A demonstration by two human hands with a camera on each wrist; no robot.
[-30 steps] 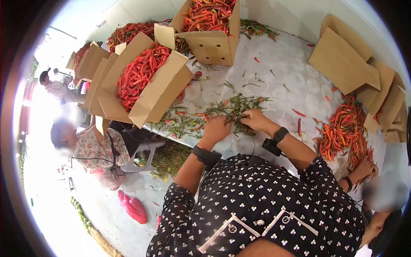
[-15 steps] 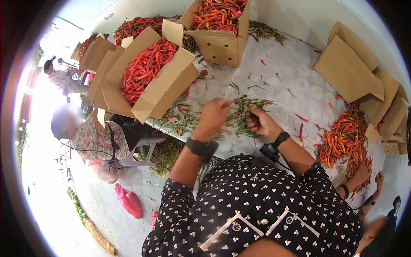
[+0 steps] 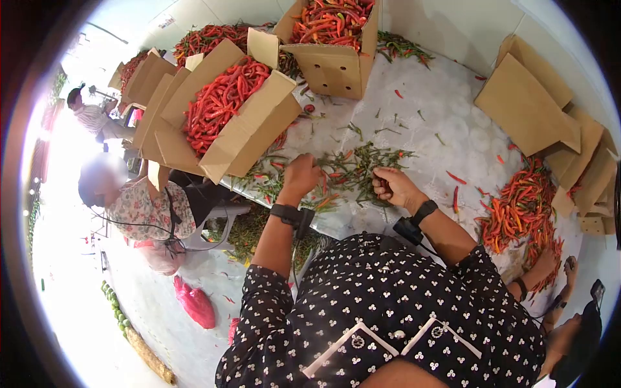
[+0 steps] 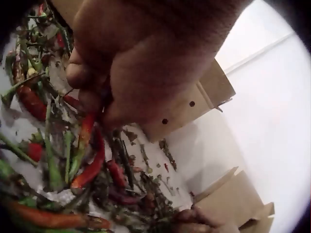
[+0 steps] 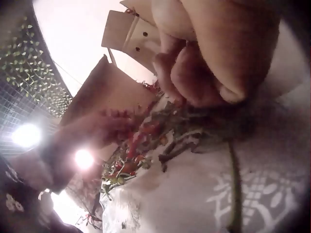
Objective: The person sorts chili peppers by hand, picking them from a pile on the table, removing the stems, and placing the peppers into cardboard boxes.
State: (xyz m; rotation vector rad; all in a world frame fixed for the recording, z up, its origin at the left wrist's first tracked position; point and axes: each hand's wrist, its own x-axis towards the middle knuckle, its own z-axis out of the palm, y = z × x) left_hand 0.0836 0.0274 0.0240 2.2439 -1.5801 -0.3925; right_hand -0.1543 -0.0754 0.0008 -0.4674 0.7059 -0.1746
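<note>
My left hand [image 3: 302,176] is low over the left part of a loose heap of chilies and green stems [image 3: 362,168]. In the left wrist view, its curled fingers pinch the top of a red chili [image 4: 87,131], with another red chili [image 4: 92,167] close under them. My right hand [image 3: 398,186] has its fingers curled at the heap's right edge. In the right wrist view, dark stems lie just under the knuckles, and a long green stem [image 5: 234,184] runs below. I cannot tell whether the right fingers hold anything.
Open cardboard boxes of red chilies [image 3: 226,107] [image 3: 330,26] stand left and at the back. A chili pile [image 3: 521,204] lies right, with another person's hand [image 3: 546,262] beside it. Empty cartons [image 3: 527,103] lean behind. A seated person [image 3: 152,210] is left of the table.
My hands were together over the heap. The left hand has lifted away, moved left and come down among the chilies, while the right has stayed near the same spot with its fingers curled.
</note>
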